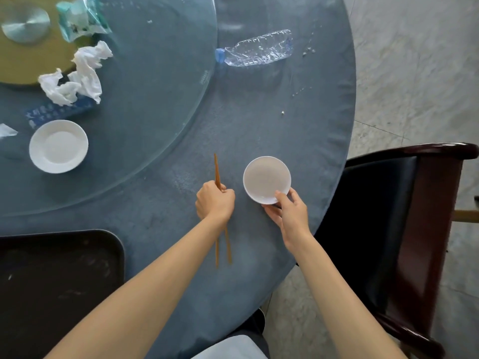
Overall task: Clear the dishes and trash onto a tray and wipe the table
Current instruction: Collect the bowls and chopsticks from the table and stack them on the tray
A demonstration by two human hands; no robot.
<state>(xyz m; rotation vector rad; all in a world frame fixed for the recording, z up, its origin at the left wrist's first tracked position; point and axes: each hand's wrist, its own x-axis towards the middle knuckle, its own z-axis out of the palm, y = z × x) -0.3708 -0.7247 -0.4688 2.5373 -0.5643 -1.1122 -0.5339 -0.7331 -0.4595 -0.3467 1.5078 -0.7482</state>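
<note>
Head view. Left hand (215, 202) is fisted around a pair of brown chopsticks (217, 174), gripping them near mid-length; tips stick out beyond the knuckles toward the table centre, the other ends trail back under the wrist and splay slightly apart. Right hand (287, 212) pinches the near rim of a small white bowl (266, 178), thumb over the inner edge, fingers curled beneath. Bowl appears empty and sits just right of the chopstick grip, near the edge of the round blue-covered table (259, 120).

Near-left of the left hand: corner of a dark tray (51, 281) on the tablecloth, nothing visible on it. Far-left of that hand, on the glass turntable (155, 73): a white saucer (58, 146), crumpled white napkins (77, 76) lying over a blue printed packet (59, 112), and a torn teal tissue pack (81, 18). Beyond the bowl grip: a crushed clear plastic bottle (258, 49) with blue cap, lying on its side at the turntable's rim. Small crumbs (282, 113) scattered on the cloth between bottle and bowl. Right of the right hand: dark wooden armchair (404, 229).
</note>
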